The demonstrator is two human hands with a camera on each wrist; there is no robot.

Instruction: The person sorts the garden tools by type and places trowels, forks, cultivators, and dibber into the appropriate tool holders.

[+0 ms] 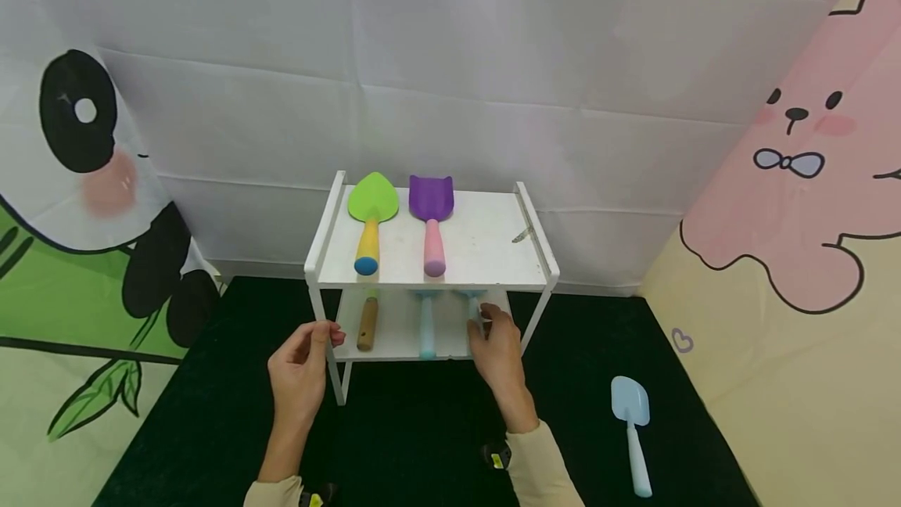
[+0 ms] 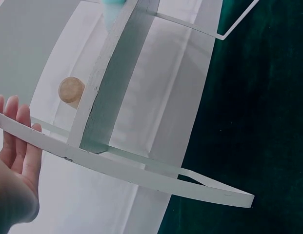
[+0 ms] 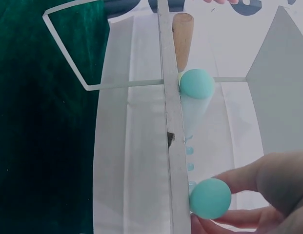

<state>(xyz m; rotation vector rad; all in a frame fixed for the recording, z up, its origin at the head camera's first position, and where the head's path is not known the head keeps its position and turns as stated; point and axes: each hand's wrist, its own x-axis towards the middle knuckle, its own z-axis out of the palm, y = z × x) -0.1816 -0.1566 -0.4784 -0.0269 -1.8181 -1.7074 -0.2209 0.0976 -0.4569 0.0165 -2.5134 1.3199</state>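
Observation:
A small white two-tier shelf [image 1: 486, 245] stands in the middle of the head view. My left hand [image 1: 301, 366] holds its left front leg; in the left wrist view the leg crosses the fingers [image 2: 31, 156], with the thumb hidden. At the lower tier's right end, my right hand [image 1: 498, 352] pinches a light-blue handle [image 3: 210, 198] between thumb and fingers. The upper tier hides the head of that tool. Beside it lie a second light-blue-handled tool [image 1: 427, 327] and a wooden-handled tool [image 1: 367, 323], their heads also mostly hidden.
On the upper tier lie a green-headed trowel [image 1: 373, 198] with a yellow handle and a purple shovel [image 1: 431, 198] with a pink handle. A light-blue shovel [image 1: 629, 401] lies on the dark green floor at right. White cloth [image 1: 457, 100] hangs behind the shelf.

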